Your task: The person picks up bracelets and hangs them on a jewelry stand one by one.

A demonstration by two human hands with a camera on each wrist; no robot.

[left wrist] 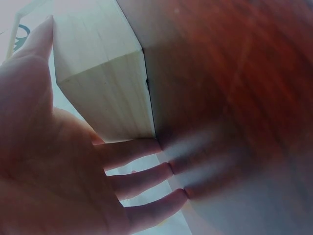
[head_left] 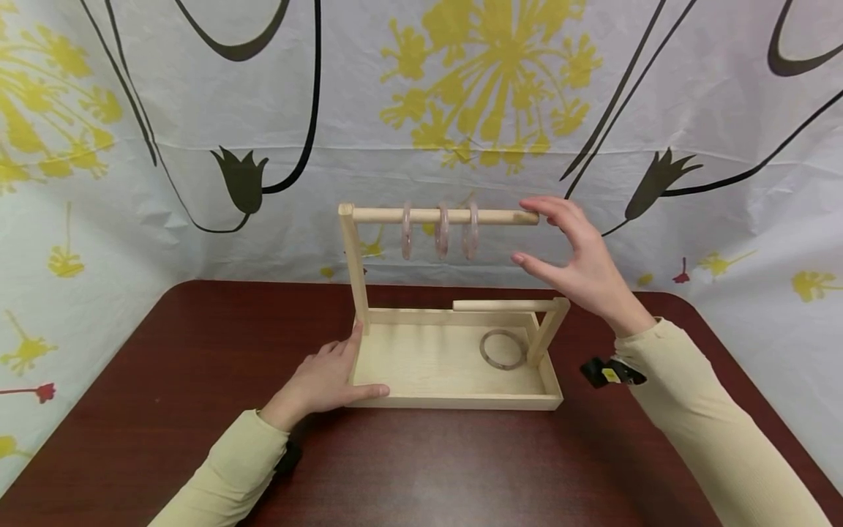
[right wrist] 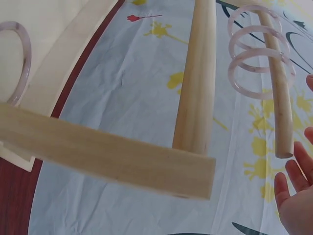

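A pale wooden bangle stand has a shallow tray, a tall left post with an upper rod, and a short right post with a lower rod. Three translucent pinkish bangles hang on the upper rod. Another bangle lies flat inside the tray at the right. My left hand rests against the tray's left end, thumb along the front wall and fingers extended. By the upper rod's free end is my right hand, thumb and fingers spread, holding nothing; contact with the rod is unclear.
The stand sits on a dark red-brown table. A white cloth printed with yellow and dark flowers hangs behind and at both sides. The lower rod juts leftward beneath the upper rod's free end.
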